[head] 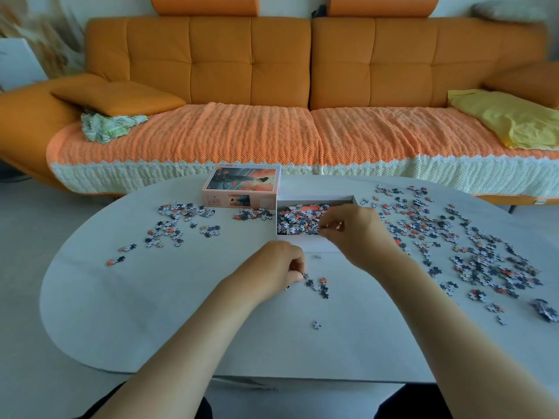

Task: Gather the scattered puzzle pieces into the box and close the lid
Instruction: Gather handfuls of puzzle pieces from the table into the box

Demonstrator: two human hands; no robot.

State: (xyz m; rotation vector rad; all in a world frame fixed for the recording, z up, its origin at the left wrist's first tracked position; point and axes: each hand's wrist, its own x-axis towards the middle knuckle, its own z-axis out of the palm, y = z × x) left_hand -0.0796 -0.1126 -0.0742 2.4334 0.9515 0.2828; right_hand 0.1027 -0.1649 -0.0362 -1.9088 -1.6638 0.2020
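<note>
The left hand lies low on the desk, knuckles up, its fingers curled in so that thumb and fingertips pinch a piece at the left end of a small cluster of dark and orange pieces. A single piece lies nearer the person, apart from that cluster.

The right hand is over the near right part of the open box, fingers bunched towards the thumb; whether it holds any pieces I cannot tell, since the fingertips are blurred against the contents. The box is a shallow white tray already carrying a heap of boxed pieces.

Just to the left of the box, touching or nearly so, the lid lies picture side up. A short row of pieces lies in front of it, and a looser left scatter spreads further left. The largest right scatter covers the desk from the box out to the right edge.

Behind the desk stands an orange sofa with a knitted throw, a cushion and a yellow cloth.
</note>
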